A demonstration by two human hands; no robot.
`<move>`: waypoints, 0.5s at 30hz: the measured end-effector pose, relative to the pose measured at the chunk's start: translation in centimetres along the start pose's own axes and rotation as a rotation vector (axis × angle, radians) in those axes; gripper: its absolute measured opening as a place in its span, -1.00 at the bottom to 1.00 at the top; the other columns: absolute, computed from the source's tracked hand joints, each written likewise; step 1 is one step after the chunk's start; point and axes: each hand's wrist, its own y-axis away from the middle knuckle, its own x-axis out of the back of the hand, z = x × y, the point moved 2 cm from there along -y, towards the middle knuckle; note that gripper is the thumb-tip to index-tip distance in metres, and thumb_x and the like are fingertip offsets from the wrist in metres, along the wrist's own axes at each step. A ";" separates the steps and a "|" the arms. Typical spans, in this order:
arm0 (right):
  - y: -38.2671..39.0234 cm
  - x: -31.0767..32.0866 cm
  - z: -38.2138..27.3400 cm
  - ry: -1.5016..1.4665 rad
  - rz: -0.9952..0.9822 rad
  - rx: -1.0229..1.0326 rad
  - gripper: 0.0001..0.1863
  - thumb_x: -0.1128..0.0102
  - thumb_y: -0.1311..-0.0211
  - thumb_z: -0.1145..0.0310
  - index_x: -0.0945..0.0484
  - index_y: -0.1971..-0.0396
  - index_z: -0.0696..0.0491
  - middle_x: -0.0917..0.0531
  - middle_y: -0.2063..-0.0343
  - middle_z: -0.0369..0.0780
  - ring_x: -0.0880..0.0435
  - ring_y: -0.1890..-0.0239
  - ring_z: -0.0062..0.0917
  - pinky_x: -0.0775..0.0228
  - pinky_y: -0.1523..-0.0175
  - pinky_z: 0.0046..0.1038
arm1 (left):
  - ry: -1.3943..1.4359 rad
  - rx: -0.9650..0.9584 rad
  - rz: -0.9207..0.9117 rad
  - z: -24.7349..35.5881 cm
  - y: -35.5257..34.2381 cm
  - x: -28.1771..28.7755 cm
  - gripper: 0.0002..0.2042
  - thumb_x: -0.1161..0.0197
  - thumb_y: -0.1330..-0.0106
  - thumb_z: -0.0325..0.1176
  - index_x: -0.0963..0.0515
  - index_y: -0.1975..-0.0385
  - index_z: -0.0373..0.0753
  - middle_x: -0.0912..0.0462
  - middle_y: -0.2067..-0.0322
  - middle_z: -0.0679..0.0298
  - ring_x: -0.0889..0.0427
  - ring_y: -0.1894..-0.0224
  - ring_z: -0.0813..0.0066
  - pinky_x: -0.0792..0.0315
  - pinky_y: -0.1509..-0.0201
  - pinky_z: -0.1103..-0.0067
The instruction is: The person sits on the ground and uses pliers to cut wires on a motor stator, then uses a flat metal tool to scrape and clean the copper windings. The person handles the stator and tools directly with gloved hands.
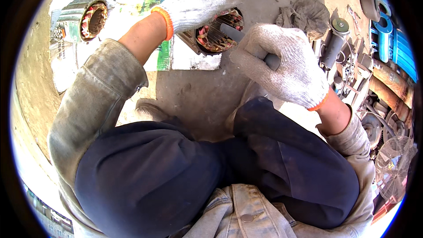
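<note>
One wound stator (pixel 202 39) is set far, at the right of one cardboard sheet (pixel 198 61); a second stator (pixel 72 20) is set far left. Two gloved hands: the left hand (pixel 198 5) is laid over the former, its grip untellable; by the right hand (pixel 282 64) one flat-bladed tool (pixel 231 32) is clenched, blade at the opening. Far right: one grinder (pixel 333 46).

There are two gloved hands (pixel 194 6) (pixel 286 64), two motor stators (pixel 77 20) (pixel 211 39), one flat blade (pixel 231 31) and one grinder (pixel 334 49).
</note>
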 end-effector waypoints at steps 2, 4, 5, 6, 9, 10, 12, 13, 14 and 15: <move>-0.7 -0.9 0.8 0.060 -0.046 -0.026 -0.73 -0.50 -0.33 0.30 -0.62 0.47 0.11 -0.68 0.52 -0.03 -0.75 0.41 0.00 -0.57 0.29 -0.11 | 0.048 0.010 -0.017 -0.1 -0.4 -0.6 -0.57 -0.27 -0.58 -0.05 -0.79 0.02 -0.36 -0.86 0.22 -0.05 -0.83 0.18 0.22 -0.66 -0.02 0.32; -1.4 -1.8 1.4 0.050 -0.042 0.013 -0.74 -0.48 -0.34 0.28 -0.63 0.44 0.11 -0.69 0.52 -0.02 -0.75 0.41 0.01 -0.56 0.29 -0.09 | 0.027 0.004 -0.026 0.2 -0.7 -0.3 -0.58 -0.28 -0.58 -0.06 -0.79 0.03 -0.38 -0.86 0.23 -0.04 -0.82 0.20 0.26 -0.65 -0.01 0.33; -1.6 -1.6 1.2 0.073 -0.026 0.046 -0.74 -0.48 -0.34 0.28 -0.64 0.44 0.11 -0.69 0.52 -0.02 -0.75 0.41 0.01 -0.56 0.29 -0.08 | 0.036 -0.008 -0.017 0.4 -0.8 -0.1 -0.58 -0.28 -0.58 -0.07 -0.79 0.03 -0.38 -0.86 0.24 -0.03 -0.81 0.20 0.28 -0.65 -0.01 0.33; -1.5 -1.3 1.0 0.060 -0.029 0.048 -0.75 -0.48 -0.34 0.28 -0.65 0.43 0.11 -0.68 0.52 -0.02 -0.75 0.41 0.01 -0.56 0.29 -0.09 | 0.052 -0.015 -0.015 0.0 -0.7 -0.1 -0.59 -0.29 -0.58 -0.08 -0.79 0.03 -0.38 -0.86 0.25 -0.02 -0.80 0.21 0.30 -0.65 0.00 0.34; -0.9 0.1 0.7 -0.001 -0.078 -0.042 -0.76 -0.48 -0.34 0.27 -0.67 0.39 0.13 -0.67 0.53 -0.02 -0.75 0.43 -0.02 -0.57 0.29 -0.13 | 0.097 -0.069 -0.009 0.7 0.9 0.9 -0.59 -0.29 -0.58 -0.09 -0.79 0.05 -0.40 -0.85 0.27 -0.01 -0.78 0.23 0.35 -0.64 0.02 0.35; -1.2 -0.3 1.2 -0.019 -0.077 -0.085 -0.75 -0.48 -0.34 0.27 -0.67 0.39 0.14 -0.67 0.53 -0.02 -0.75 0.43 -0.03 -0.58 0.28 -0.14 | 0.112 -0.078 -0.015 0.6 0.7 0.9 -0.59 -0.29 -0.58 -0.09 -0.79 0.06 -0.40 -0.85 0.27 -0.01 -0.78 0.23 0.35 -0.64 0.02 0.35; -2.1 -1.7 2.3 -0.072 -0.049 -0.083 -0.73 -0.49 -0.32 0.26 -0.67 0.40 0.15 -0.67 0.52 -0.03 -0.75 0.42 -0.05 -0.57 0.28 -0.15 | 0.071 -0.031 -0.008 0.4 -0.5 0.4 -0.60 -0.31 -0.57 -0.11 -0.79 0.05 -0.42 -0.85 0.27 -0.01 -0.77 0.24 0.35 -0.64 0.03 0.36; -2.0 -1.5 2.4 -0.030 -0.031 -0.035 -0.74 -0.49 -0.32 0.26 -0.67 0.40 0.14 -0.67 0.52 -0.03 -0.75 0.42 -0.06 -0.57 0.28 -0.15 | 0.045 -0.037 0.000 0.2 -0.7 0.4 -0.60 -0.31 -0.57 -0.11 -0.78 0.06 -0.42 -0.85 0.27 0.00 -0.77 0.24 0.35 -0.64 0.03 0.37; -2.0 -1.2 2.2 0.013 -0.014 0.012 -0.74 -0.49 -0.31 0.26 -0.67 0.40 0.14 -0.68 0.52 -0.03 -0.75 0.42 -0.06 -0.57 0.28 -0.15 | 0.019 -0.043 0.008 0.2 -0.8 0.4 -0.60 -0.31 -0.57 -0.12 -0.78 0.06 -0.43 -0.85 0.27 0.00 -0.77 0.24 0.35 -0.64 0.03 0.37; -1.9 -1.4 1.7 0.041 0.001 0.055 -0.74 -0.50 -0.30 0.26 -0.67 0.40 0.14 -0.68 0.52 -0.03 -0.75 0.42 -0.07 -0.56 0.28 -0.15 | -0.010 -0.037 0.006 0.0 -0.6 0.4 -0.60 -0.31 -0.57 -0.12 -0.78 0.06 -0.43 -0.85 0.27 0.00 -0.77 0.24 0.36 -0.64 0.03 0.38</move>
